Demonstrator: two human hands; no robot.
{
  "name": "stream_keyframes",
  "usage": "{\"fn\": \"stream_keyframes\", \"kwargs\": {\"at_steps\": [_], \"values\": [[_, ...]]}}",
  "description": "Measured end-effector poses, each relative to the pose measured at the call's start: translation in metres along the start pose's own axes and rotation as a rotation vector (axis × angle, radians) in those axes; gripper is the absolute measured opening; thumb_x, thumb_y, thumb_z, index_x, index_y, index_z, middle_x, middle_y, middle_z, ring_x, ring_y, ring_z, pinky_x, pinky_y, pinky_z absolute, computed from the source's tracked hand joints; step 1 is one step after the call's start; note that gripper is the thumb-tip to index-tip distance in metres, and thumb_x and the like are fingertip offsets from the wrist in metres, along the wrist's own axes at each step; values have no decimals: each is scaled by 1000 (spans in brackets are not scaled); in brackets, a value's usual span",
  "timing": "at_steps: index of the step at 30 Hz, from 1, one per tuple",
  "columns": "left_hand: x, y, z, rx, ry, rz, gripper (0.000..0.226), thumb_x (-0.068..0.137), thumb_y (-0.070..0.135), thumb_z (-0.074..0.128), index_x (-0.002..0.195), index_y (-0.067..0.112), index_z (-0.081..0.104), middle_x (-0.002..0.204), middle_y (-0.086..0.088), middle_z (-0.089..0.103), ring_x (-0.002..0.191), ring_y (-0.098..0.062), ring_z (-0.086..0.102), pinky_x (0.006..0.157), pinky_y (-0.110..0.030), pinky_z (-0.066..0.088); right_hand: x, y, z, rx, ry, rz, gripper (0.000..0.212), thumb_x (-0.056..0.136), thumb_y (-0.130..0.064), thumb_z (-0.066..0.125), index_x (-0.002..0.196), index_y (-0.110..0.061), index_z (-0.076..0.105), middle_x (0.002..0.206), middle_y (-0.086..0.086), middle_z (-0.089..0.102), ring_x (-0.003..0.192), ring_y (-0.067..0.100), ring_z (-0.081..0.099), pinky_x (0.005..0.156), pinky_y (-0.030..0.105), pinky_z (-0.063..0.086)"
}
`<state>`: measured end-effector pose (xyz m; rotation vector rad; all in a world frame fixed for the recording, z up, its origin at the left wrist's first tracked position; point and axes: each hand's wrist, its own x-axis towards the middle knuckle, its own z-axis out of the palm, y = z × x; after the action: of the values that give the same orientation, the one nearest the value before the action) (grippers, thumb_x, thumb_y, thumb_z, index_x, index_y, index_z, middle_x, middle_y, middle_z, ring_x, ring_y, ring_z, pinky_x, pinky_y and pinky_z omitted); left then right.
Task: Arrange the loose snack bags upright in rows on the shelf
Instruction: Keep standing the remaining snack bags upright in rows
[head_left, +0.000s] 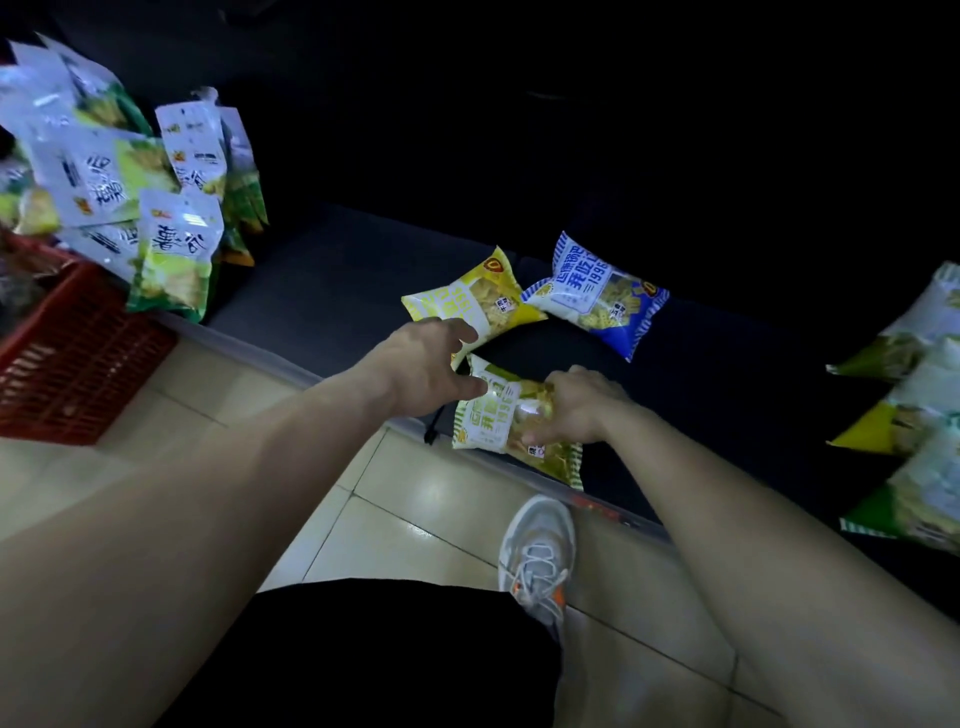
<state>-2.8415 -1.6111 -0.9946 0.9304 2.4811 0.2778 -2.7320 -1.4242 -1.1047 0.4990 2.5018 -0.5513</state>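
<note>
red plastic crate (72, 374) seen at left, resting on floor | beige glossy floor tiles (426, 499) seen below | grey sneaker (540, 551) with orange accents planted on tiles | black shorts (363, 654) seen at bottom

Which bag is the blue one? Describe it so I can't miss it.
Start at the dark low shelf and go to its middle. Beyond both hands, the blue bag lies flat, right of a yellow bag. It is the only blue-and-white pack; its neighbours are yellow or green.

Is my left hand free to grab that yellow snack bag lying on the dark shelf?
Probably yes: the left hand is open and empty beside the yellow snack bag, its fingers at the bag's edge, nothing between.
</note>
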Motion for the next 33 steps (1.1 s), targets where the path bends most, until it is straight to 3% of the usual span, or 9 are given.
{"fn": "stream_keyframes", "kwargs": {"at_steps": [3,7,11,16,19,23,26,30,33], "values": [[0,3,0,26,7,5,69,77,52,73,136,27,48,129,4,56,112,-16,53,87,-26,41,-15,-1,-3,-20,3,14,92,57,-74,76,129,-22,50,133,8,49,119,29,54,96,40,45],[-3,15,-9,28,30,26,70,77,50,74,137,24,48,129,1,56,113,-19,53,88,-27,41,-54,14,-18,-56,138,24,83,57,-71,77,117,-24,46,118,2,62,111,25,59,89,42,38],[-14,38,-19,-30,21,53,74,75,49,77,138,25,48,131,1,56,110,-18,55,90,-30,44,-113,38,-56,68,226,7,92,50,-75,76,123,-32,41,114,-7,58,108,21,56,84,39,35],[-39,93,-24,-229,-2,161,97,58,62,82,140,26,46,126,9,57,114,-13,56,92,-28,44,-206,74,-106,255,360,4,94,40,-79,76,117,-41,40,94,-24,50,89,5,54,69,31,43],[-57,138,-24,-395,-40,274,103,48,68,82,136,28,49,120,14,61,109,-8,60,97,-36,49,-258,95,-120,340,432,4,90,41,-78,79,115,-43,41,97,-23,56,85,-5,56,68,24,45],[-76,204,-20,-494,-89,438,74,46,62,87,108,33,59,97,15,72,90,-4,68,86,-34,53,-308,117,-116,433,504,11,86,44,-77,79,114,-42,44,100,-22,60,87,-7,58,69,21,47],[-83,246,-15,-522,-47,493,69,45,56,88,101,27,60,90,10,74,83,-8,69,78,-35,56,-333,139,-104,510,536,37,87,48,-73,80,120,-39,45,108,-22,58,98,-2,59,77,24,47],[-85,292,4,-337,75,503,66,43,57,88,98,34,58,80,13,69,71,1,64,67,-26,51,-351,179,-94,383,546,112,89,69,-62,79,142,-24,45,131,-6,57,117,16,57,85,30,45],[-81,324,30,-142,107,485,80,47,58,88,115,32,55,83,13,65,73,-7,62,66,-33,53,-364,219,-78,302,576,215,73,88,-52,67,148,-20,39,146,3,49,125,23,53,92,33,44]]}}
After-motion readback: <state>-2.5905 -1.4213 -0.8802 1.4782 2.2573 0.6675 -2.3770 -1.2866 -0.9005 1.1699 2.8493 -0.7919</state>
